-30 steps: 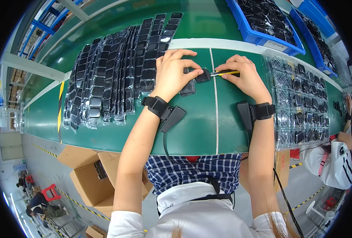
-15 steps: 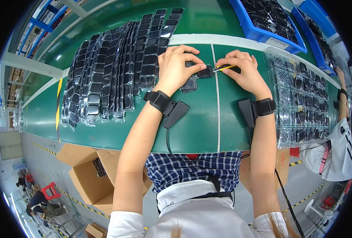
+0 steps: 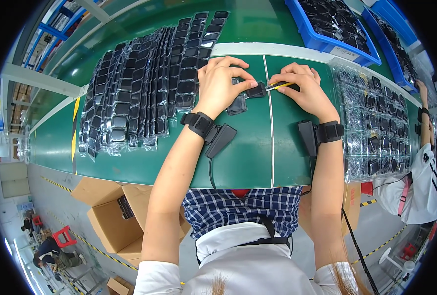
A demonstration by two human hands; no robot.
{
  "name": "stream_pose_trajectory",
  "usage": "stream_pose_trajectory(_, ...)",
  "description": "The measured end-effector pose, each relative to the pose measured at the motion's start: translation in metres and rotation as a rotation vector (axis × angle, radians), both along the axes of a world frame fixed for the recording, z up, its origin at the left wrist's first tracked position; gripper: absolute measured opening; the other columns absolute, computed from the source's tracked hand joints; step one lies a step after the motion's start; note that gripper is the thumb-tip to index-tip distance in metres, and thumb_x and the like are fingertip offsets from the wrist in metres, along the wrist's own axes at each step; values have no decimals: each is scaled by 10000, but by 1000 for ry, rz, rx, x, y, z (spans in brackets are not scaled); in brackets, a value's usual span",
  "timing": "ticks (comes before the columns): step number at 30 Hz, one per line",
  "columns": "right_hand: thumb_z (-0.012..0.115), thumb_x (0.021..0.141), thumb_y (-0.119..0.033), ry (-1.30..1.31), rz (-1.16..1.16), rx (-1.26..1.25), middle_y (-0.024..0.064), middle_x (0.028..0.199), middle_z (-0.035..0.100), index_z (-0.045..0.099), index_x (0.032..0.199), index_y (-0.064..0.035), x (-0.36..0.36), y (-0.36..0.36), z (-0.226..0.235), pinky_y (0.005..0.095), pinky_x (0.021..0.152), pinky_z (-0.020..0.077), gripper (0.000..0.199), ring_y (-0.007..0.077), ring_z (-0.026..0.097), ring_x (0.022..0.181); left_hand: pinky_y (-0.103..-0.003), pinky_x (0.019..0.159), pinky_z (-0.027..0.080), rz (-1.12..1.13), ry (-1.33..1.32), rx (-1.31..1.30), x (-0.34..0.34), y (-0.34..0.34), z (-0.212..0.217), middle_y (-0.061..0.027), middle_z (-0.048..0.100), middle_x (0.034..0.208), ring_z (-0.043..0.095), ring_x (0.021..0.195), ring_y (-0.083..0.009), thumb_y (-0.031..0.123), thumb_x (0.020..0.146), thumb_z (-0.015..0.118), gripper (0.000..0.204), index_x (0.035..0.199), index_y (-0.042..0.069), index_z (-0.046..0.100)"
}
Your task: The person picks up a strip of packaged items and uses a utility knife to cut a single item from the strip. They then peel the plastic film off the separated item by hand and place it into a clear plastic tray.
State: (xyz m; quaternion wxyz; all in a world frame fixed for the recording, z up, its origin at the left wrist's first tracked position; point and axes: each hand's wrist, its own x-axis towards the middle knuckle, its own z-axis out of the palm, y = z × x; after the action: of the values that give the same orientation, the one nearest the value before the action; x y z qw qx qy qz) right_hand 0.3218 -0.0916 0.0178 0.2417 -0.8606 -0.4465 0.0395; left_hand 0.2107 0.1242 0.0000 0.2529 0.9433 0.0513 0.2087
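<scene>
The left hand (image 3: 222, 82) pinches a small black part (image 3: 256, 90) at upper centre of the frame, fingers closed on its left edge. The right hand (image 3: 303, 88) pinches a thin yellow tool (image 3: 279, 86) — long axis roughly level, tip pointing left, apparently touching the part. Both rest on the green surface (image 3: 258, 147), bagged black parts (image 3: 144, 83) spread to the left.

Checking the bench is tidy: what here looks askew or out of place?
Nothing much. The bagged parts lie in overlapping rows, the tray sits flat, and the left hand and right hand hold a small black part and a yellow tool.
</scene>
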Motion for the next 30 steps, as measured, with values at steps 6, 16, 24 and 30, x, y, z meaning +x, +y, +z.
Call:
stream_pose_trajectory(6,715,858,-154,-11,-1,5,-36,1081,579,747,1090,-257,-2,3,1,521,1141,179,255,189,502,1165,-442,1026,318,-1,-13,-27,0,1,0,104,670,1117,519,1190,-215,365,756,817,146,819,236,797)
stream_pose_trajectory(16,723,858,-171,37,-16,-33,-44,1095,586,756,1076,-267,2,-5,5,522,1148,158,240,188,496,1184,-429,1007,357,0,-4,8,0,1,-1,94,681,1101,541,1167,-224,346,770,819,145,847,226,798)
stream_pose_trajectory(24,721,855,-163,24,16,-13,-38,1096,589,758,1068,-262,1,-2,3,501,1129,187,238,189,498,1173,-435,1031,305,-11,-10,-63,0,2,-2,99,675,1079,526,1177,-206,369,753,815,142,812,241,797)
stream_pose_trajectory(30,730,838,-137,62,38,-19,-17,1087,597,759,1061,-241,14,-19,6,429,1097,250,247,203,507,1155,-406,980,385,-18,-43,14,-1,3,-2,88,687,1086,561,1132,-224,354,764,821,148,846,233,800)
